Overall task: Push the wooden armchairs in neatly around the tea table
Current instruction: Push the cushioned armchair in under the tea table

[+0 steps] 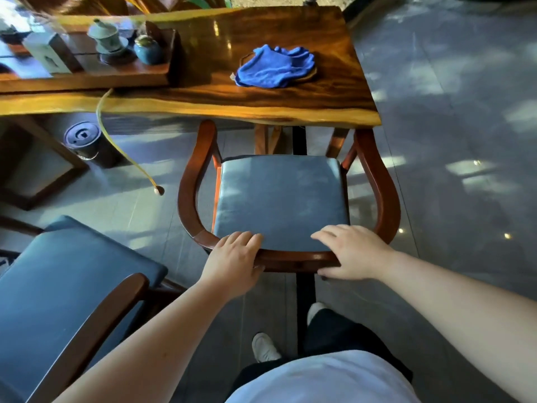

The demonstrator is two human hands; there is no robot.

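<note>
A wooden armchair (386,187) with a curved back rail and a blue-grey seat cushion faces the tea table (261,103), its arm tips just under the table's near edge. My left hand (232,260) grips the left part of the back rail, fingers over the top. On the right part of the same rail my right hand (348,254) is wrapped. A second armchair (96,315) with a blue cushion stands at the lower left, turned away from the table and apart from it.
A blue cloth (276,66) lies on the table. A wooden tea tray (87,74) with a lidded cup, jar and box sits at its left. Below the table are a dark bucket (82,139) and a yellow hose (122,152). Grey tiled floor extends to the right.
</note>
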